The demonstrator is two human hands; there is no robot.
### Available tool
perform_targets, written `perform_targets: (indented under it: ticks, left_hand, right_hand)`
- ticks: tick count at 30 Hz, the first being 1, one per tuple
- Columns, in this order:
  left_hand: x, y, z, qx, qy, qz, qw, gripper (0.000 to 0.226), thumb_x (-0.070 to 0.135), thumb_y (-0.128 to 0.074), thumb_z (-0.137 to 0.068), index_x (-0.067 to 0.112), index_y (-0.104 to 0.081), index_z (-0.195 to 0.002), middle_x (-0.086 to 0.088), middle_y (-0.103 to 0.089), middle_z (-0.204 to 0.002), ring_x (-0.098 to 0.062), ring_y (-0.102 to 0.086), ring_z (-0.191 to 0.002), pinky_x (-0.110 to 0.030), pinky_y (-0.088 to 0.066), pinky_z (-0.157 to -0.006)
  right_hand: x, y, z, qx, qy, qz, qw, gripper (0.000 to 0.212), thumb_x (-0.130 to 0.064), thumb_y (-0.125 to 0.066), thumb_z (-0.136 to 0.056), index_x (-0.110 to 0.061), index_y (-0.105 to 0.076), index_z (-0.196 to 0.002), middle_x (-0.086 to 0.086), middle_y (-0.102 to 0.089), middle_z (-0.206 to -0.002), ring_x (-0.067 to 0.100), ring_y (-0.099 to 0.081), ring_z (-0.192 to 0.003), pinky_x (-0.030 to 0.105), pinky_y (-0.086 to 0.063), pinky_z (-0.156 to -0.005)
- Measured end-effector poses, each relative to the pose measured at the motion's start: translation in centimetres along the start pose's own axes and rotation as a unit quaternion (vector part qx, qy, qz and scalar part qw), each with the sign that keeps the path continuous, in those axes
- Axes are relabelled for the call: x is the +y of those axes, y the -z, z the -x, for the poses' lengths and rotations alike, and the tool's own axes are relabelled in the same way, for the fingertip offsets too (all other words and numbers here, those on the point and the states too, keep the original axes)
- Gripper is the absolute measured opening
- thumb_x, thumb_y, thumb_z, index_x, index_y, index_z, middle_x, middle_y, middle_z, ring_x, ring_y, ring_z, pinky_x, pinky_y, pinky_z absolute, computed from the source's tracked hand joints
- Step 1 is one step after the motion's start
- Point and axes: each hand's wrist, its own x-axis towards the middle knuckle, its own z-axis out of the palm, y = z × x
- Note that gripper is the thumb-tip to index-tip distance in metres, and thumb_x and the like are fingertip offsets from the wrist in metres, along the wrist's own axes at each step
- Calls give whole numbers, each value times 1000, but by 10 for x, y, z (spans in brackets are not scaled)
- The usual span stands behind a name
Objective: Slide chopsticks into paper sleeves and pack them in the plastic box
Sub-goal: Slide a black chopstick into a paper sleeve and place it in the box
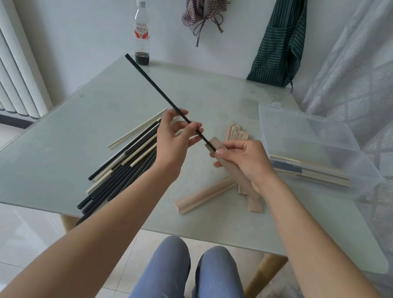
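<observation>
My left hand (174, 143) pinches a black chopstick (153, 88) near its lower end; the stick slants up to the far left. Its tip sits at the mouth of a tan paper sleeve (235, 172), which my right hand (244, 161) grips above the table. A pile of black and pale chopsticks (124, 161) lies on the glass table (62, 154) under my left forearm. More tan sleeves (203, 197) lie between my arms, and a small stack (237, 132) lies beyond my right hand. The clear plastic box (318, 146) at the right stands open, with several sleeved chopsticks (314, 170) inside.
A plastic bottle (142, 36) with dark liquid at its bottom stands at the table's far edge. A radiator (1, 63) lines the left wall. Two aprons (281, 36) hang on the back wall. A curtain (392, 76) hangs at the right. My knees are under the front edge.
</observation>
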Motion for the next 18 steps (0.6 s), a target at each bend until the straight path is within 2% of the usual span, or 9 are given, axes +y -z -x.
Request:
perform_targets:
  ticks: [4, 9, 18]
  left_hand:
    - [1, -2, 1, 6, -18, 2, 1000, 25, -3, -56, -89, 9, -46, -108, -10, -62, -81, -13, -65, -75, -26, -56, -72]
    - [-1, -3, 4, 7, -31, 17, 999, 24, -2, -55, -89, 10, -45, -107, -12, -62, -83, -17, -66, -81, -26, -55, -74]
    - [0, -3, 3, -1, -20, 32, 999, 23, -4, -54, -90, 10, -46, -106, -11, -62, -81, -16, -66, -78, -27, -55, -73]
  right_hand:
    - [0, 2, -2, 3, -8, 1, 1000, 12, 0, -67, -82, -6, -66, -92, -5, -73, -66, 13, -69, -56, 18, -53, -62]
    - [1, 2, -1, 11, -12, 0, 1000, 20, -5, -69, -81, -1, -64, -100, -4, -73, -71, 16, -69, -59, 23, -53, -67]
    - [-2, 0, 0, 8, -9, 14, 1000, 16, -1, -66, -83, -1, -64, -99, -9, -71, -63, 10, -68, -53, 13, -51, -56]
